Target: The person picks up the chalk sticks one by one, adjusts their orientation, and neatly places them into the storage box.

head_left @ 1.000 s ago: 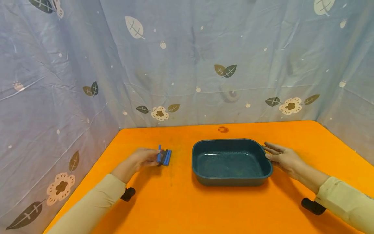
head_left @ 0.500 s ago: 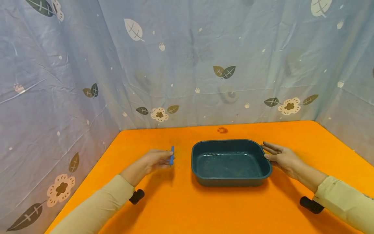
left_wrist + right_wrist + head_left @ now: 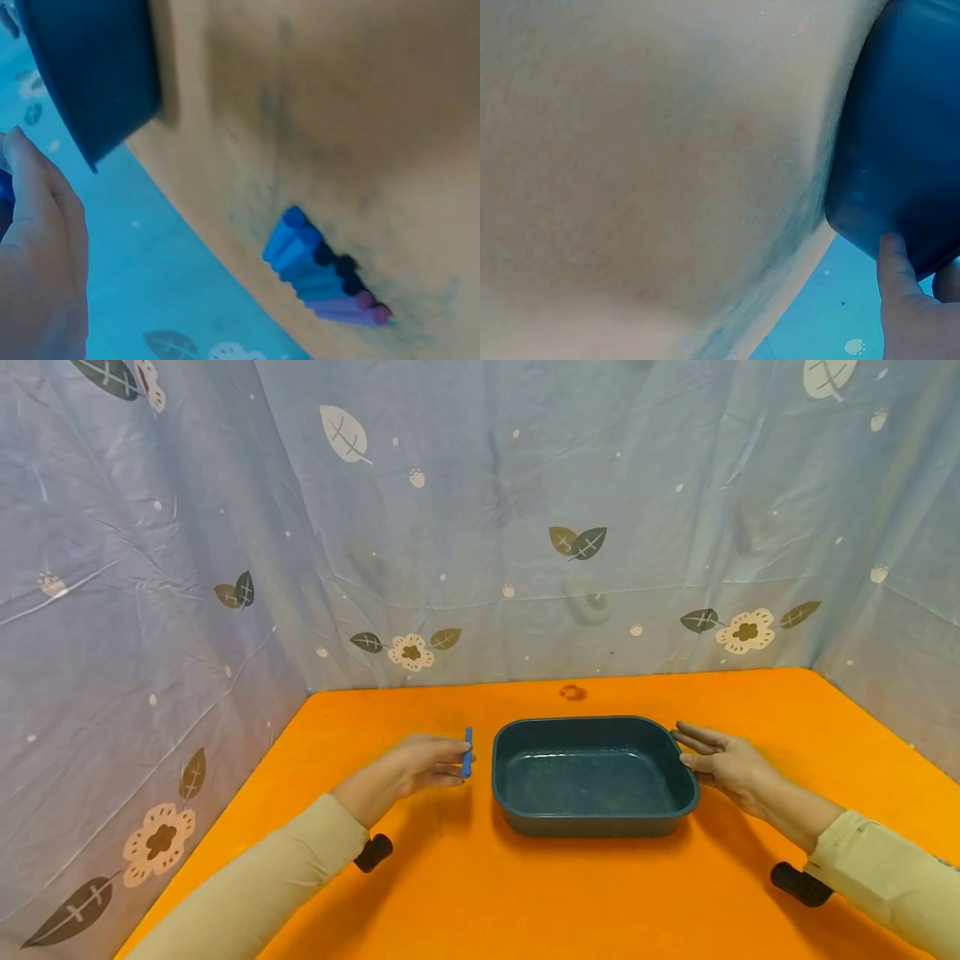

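A slim blue marker (image 3: 467,753) is pinched upright between the thumb and fingers of my left hand (image 3: 423,764). The hand is above the table, just left of the dark teal rectangular baking dish (image 3: 596,827). A dark sliver shows beside the marker, and I cannot tell whether it is a second one. In the left wrist view a row of several similar markers (image 3: 322,274) lies side by side on the table; the left hand hides them from the head view. My right hand (image 3: 731,768) touches the dish's right end with extended fingers, one fingertip against its outer wall.
The dish stands on an orange tabletop (image 3: 465,893), with bare surface in front of it. A patterned curtain (image 3: 495,527) closes off the back and both sides. A reddish ring stain (image 3: 573,692) marks the table behind the dish.
My left hand has moved right with the blue marker, away from the markers on the table and nearer the dish. The right hand and the dish stay in place.
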Demonstrator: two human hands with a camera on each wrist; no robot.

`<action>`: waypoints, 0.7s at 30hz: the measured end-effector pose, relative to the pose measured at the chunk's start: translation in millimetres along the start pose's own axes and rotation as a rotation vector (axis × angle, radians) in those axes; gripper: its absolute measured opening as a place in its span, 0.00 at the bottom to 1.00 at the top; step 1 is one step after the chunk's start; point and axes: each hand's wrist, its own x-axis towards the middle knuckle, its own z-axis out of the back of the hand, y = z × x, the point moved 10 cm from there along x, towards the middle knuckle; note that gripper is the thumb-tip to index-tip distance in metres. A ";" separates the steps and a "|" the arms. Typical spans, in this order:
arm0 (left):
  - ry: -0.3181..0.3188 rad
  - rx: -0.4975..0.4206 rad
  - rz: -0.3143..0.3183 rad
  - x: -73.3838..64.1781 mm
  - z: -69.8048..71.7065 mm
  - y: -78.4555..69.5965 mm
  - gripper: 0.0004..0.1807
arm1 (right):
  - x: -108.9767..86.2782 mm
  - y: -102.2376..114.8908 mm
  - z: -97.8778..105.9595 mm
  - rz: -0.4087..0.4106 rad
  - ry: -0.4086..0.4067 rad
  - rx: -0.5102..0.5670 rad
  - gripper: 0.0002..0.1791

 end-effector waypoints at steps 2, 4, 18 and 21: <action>0.002 0.001 0.005 1.2 -6.1 -1.2 0.20 | 0.1 0.3 0.2 0.005 0.004 0.002 0.36; 0.003 0.000 0.012 2.1 -11.9 -2.1 0.19 | 0.3 0.3 0.4 0.006 0.006 0.004 0.37; 0.055 0.018 0.071 10.5 -46.9 -12.3 0.18 | 0.3 0.9 0.1 -0.012 0.004 -0.009 0.36; 0.082 0.018 0.076 13.2 -56.4 -16.0 0.18 | -0.2 0.5 0.7 -0.018 -0.002 -0.013 0.36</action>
